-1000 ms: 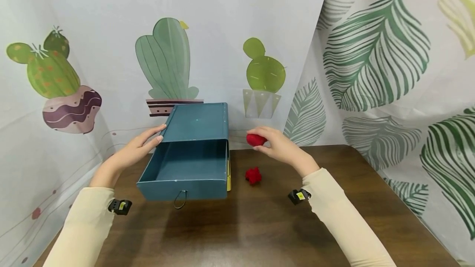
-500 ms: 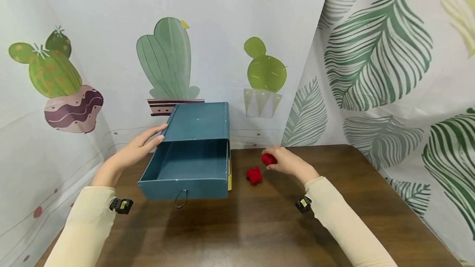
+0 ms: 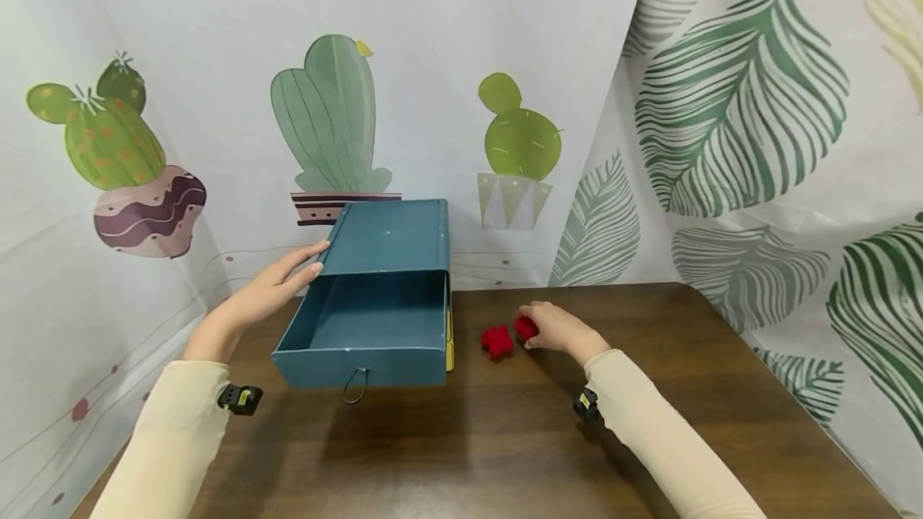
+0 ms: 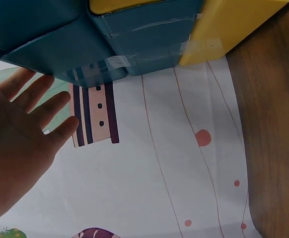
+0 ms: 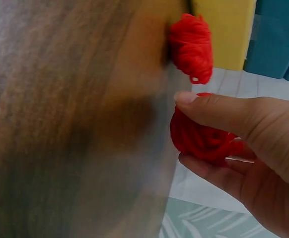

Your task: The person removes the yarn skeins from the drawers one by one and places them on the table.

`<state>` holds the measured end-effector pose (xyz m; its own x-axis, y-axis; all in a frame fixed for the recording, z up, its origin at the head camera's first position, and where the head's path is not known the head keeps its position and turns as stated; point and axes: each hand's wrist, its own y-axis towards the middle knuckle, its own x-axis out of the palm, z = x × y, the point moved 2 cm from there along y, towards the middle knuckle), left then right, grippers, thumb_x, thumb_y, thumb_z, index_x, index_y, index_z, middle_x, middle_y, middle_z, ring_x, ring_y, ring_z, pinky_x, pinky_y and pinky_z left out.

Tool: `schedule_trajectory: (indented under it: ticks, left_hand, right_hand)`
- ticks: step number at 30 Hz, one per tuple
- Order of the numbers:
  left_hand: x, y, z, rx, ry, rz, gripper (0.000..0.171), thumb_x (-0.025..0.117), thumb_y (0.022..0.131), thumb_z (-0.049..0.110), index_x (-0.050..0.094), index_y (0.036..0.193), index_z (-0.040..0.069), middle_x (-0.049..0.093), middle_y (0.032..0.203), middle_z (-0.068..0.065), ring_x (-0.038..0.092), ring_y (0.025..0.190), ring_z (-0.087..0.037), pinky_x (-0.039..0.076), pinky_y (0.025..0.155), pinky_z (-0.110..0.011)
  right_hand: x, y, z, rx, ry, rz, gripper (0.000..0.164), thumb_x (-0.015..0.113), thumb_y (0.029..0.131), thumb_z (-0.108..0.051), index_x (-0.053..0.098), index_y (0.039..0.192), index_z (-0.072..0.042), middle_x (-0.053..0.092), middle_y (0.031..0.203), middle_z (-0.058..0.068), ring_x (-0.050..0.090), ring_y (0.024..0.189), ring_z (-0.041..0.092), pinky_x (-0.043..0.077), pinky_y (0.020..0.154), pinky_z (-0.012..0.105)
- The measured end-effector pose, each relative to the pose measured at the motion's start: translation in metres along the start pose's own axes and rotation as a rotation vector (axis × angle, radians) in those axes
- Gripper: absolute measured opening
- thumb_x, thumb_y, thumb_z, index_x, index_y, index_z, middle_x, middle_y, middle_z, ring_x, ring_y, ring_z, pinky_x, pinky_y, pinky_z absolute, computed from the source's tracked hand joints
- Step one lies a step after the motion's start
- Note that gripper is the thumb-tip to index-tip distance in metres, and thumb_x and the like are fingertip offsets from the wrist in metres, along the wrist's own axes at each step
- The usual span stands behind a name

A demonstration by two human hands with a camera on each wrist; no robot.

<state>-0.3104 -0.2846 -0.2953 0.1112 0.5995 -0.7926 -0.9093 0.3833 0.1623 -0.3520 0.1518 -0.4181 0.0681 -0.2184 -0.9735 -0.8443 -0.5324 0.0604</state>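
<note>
A blue drawer box [image 3: 389, 235] stands on the table with its top drawer [image 3: 360, 367] pulled out toward me. My left hand [image 3: 270, 287] touches the box's upper left edge with extended fingers; in the left wrist view its fingers [image 4: 50, 106] reach up to the blue side. My right hand [image 3: 558, 331] pinches a red ball of yarn [image 5: 201, 136] between thumb and fingers, low over the table. Just left of it, a second red ball of yarn [image 3: 497, 341] lies on the table, lumpier in outline.
Yellow parts [image 3: 450, 343] show on the box's right side below the blue top. A wire loop [image 3: 356, 387] hangs from the drawer front. The brown wooden table [image 3: 505, 455] meets a patterned cloth [image 3: 433, 102] at the back.
My right hand has carried its yarn ball from beside the box, rightward and down to the table by the other ball. My left hand keeps its place on the box.
</note>
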Motion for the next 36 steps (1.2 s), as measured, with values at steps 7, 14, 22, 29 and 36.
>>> schedule_trajectory:
  ticks: [7,14,22,29,36]
  left_hand:
    - [0.002,0.001,0.000,-0.003,0.004,-0.003,0.058,0.040,0.104,0.033,0.021,0.154,0.012,0.020,0.156,-0.022,0.018,0.140,-0.046,0.019,0.104,-0.071]
    - [0.002,0.000,0.000,-0.016,0.000,-0.009,0.058,0.040,0.104,0.035,0.020,0.155,0.013,0.019,0.156,-0.022,0.018,0.140,-0.047,0.019,0.103,-0.072]
    - [0.000,-0.001,0.001,-0.004,-0.006,-0.002,0.058,0.040,0.104,0.036,0.022,0.154,0.014,0.020,0.157,-0.019,0.018,0.142,-0.044,0.018,0.106,-0.069]
    - [-0.001,0.001,0.000,0.010,0.001,-0.002,0.057,0.040,0.104,0.033,0.022,0.154,0.011,0.020,0.157,-0.021,0.018,0.141,-0.044,0.019,0.106,-0.068]
    - [0.000,0.000,0.000,0.007,0.001,-0.004,0.058,0.039,0.104,0.036,0.022,0.154,0.013,0.020,0.157,-0.020,0.018,0.141,-0.045,0.018,0.105,-0.069]
  right_hand:
    - [0.008,0.001,0.002,0.044,-0.020,-0.021,0.062,0.083,0.075,-0.018,0.057,0.126,0.004,0.058,0.114,0.021,0.060,0.103,0.036,0.051,0.088,0.044]
    - [0.009,0.001,0.001,0.058,-0.006,-0.030,0.068,0.085,0.073,-0.022,0.054,0.128,0.006,0.057,0.118,0.023,0.059,0.106,0.038,0.050,0.090,0.045]
    - [0.006,0.001,-0.002,0.061,-0.030,-0.034,0.068,0.086,0.071,-0.022,0.055,0.125,0.005,0.058,0.117,0.023,0.060,0.103,0.037,0.050,0.088,0.046]
    - [0.003,0.000,-0.005,0.065,-0.045,-0.047,0.070,0.086,0.071,-0.023,0.055,0.127,0.006,0.055,0.124,0.027,0.059,0.108,0.039,0.049,0.091,0.048]
    - [-0.003,-0.004,-0.007,0.065,-0.053,-0.029,0.066,0.086,0.070,-0.024,0.057,0.124,0.001,0.057,0.116,0.021,0.061,0.102,0.036,0.051,0.085,0.049]
